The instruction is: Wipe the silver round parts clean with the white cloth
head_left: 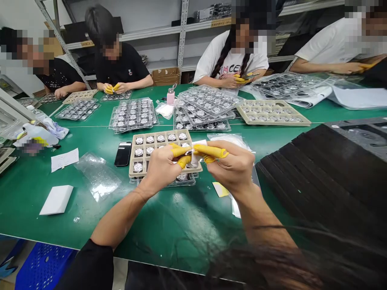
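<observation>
The left hand (pixel 161 171) and right hand (pixel 232 167) pinch a small silver piece (pixel 188 152) between yellow-capped fingers (pixel 210 151). It lies roughly level, closer to the left fingertips, just over a beige tray (pixel 161 134).

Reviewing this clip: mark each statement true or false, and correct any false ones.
1. The left hand and right hand wear yellow finger cots and pinch a small silver piece. True.
2. The hands are above a beige tray of round discs. True.
3. The black phone lies to the right of that tray. False: the black phone lies to its left, on the green table.
4. No co-worker wears yellow finger cots. False: the co-worker across the table wears them too.
</observation>
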A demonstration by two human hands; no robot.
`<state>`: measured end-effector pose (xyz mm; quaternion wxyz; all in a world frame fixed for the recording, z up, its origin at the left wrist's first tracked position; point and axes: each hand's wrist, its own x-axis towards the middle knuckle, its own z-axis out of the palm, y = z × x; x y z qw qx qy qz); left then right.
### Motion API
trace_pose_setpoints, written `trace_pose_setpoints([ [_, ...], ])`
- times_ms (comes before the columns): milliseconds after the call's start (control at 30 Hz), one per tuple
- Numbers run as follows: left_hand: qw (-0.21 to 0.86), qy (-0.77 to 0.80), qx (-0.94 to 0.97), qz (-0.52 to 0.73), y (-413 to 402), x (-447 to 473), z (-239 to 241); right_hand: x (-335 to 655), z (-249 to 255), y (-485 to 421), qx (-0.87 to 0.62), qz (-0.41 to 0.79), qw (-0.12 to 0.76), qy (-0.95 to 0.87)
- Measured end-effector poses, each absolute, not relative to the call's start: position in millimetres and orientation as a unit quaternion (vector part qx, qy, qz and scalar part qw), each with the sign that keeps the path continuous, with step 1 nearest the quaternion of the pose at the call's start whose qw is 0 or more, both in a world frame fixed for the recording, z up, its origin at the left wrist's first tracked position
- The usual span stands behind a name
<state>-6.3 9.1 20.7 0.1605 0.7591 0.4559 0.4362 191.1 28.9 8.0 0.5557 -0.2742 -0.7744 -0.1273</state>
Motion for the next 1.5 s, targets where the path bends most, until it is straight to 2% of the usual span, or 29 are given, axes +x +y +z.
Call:
trace_pose_setpoints([
  [200, 0.137, 0.451, 0.764, 0.441, 7.2, -5.9, 15.8, 189.7, 8.8, 24.8, -0.261, -0.155, 0.532, -0.791],
  [267, 0.127, 0.453, 0.760, 0.449, 6.4, -6.1, 15.5, 189.0, 7.8, 25.6, -0.245, -0.181, 0.540, -0.784],
  [400, 0.128, 0.455, 0.738, 0.481, 5.2, -4.9, 17.3, 190.7, 7.7, 29.3, -0.264, -0.158, 0.557, -0.772],
  [600, 0.128, 0.460, 0.756, 0.448, 3.7, -4.0, 19.0, 186.1, 1.9, 29.9, -0.231, -0.187, 0.569, -0.767],
  [700, 0.134, 0.469, 0.736, 0.469, 3.7, -3.1, 18.4, 186.7, -1.4, 30.9, -0.247, -0.178, 0.591, -0.747],
  [833, 0.140, 0.457, 0.750, 0.457, 3.2, -3.5, 18.7, 187.4, -4.6, 31.1, -0.240, -0.168, 0.575, -0.763],
  [1067, 0.146, 0.466, 0.728, 0.481, 1.3, -5.2, 20.9, 187.3, -6.4, 32.7, -0.275, -0.091, 0.607, -0.740],
  [1200, 0.129, 0.463, 0.747, 0.460, 1.9, -5.5, 17.7, 181.2, -6.2, 30.1, -0.241, -0.134, 0.593, -0.756],
  [1500, 0.237, 0.436, 0.647, 0.579, 2.9, 7.1, 5.1, 172.9, -0.2, 30.8, -0.323, -0.047, 0.634, -0.702],
])
